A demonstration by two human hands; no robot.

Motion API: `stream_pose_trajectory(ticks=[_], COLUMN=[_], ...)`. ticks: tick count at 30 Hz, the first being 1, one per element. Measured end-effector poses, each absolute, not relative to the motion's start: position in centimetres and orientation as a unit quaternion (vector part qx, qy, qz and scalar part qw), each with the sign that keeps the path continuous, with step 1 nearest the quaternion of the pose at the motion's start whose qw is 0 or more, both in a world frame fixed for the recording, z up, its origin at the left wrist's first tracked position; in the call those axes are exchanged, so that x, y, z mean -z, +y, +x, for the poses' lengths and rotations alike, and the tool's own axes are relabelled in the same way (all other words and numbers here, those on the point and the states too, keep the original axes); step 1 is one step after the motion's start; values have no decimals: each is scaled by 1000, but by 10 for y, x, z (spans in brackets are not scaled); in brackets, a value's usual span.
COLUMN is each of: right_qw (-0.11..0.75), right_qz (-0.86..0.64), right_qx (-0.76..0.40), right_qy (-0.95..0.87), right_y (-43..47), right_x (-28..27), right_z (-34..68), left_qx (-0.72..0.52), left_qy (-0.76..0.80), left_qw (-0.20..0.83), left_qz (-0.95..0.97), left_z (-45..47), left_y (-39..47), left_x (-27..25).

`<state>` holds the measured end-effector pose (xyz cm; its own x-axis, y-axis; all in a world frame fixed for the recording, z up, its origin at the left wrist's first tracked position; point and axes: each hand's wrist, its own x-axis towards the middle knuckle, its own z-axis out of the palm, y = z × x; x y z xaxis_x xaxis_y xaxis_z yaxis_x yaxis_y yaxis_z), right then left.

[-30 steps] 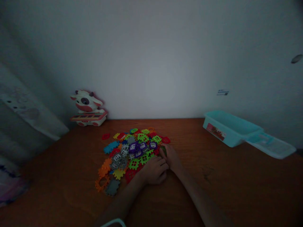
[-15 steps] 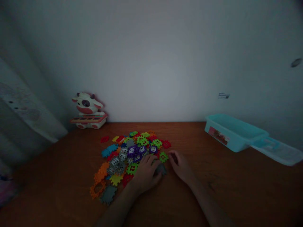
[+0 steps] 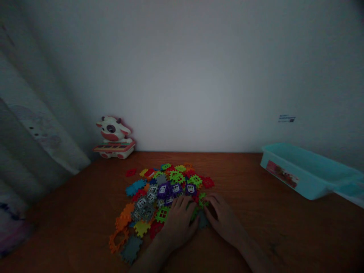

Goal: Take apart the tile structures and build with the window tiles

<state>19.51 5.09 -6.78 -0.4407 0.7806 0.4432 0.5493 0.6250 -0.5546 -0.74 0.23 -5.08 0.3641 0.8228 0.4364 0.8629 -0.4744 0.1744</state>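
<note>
A heap of flat, notched, multicoloured plastic pieces (image 3: 163, 190) is spread on the brown wooden table (image 3: 239, 178). Its near right part is covered by the left hand (image 3: 180, 219), fingers extended, thumb held apart. At its near right edge, a grey, square-looking plastic piece (image 3: 203, 220) is seen between the hands; whether it is gripped by the bent fingers of the right hand (image 3: 224, 220) cannot be told.

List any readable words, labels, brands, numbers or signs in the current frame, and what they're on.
No text is legible.
Small printed label on the wall: print and a dark square, too small and blurred to read.
Picture label on the teal tub: any wording too blurred to read.
Cow toy and plastic pieces: no wording I can make out.
</note>
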Motion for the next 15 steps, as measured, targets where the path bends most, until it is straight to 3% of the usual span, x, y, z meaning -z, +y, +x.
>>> stream_pose_trajectory(ticks=[15], right_qw=[351], right_qz=[-375], right_qx=[-162], right_qy=[-843], right_y=[50], right_x=[63], right_z=[194], left_qx=[277], left_qy=[-455], left_qw=[-7], left_qz=[-846], left_z=[-6], left_y=[2], left_x=[53])
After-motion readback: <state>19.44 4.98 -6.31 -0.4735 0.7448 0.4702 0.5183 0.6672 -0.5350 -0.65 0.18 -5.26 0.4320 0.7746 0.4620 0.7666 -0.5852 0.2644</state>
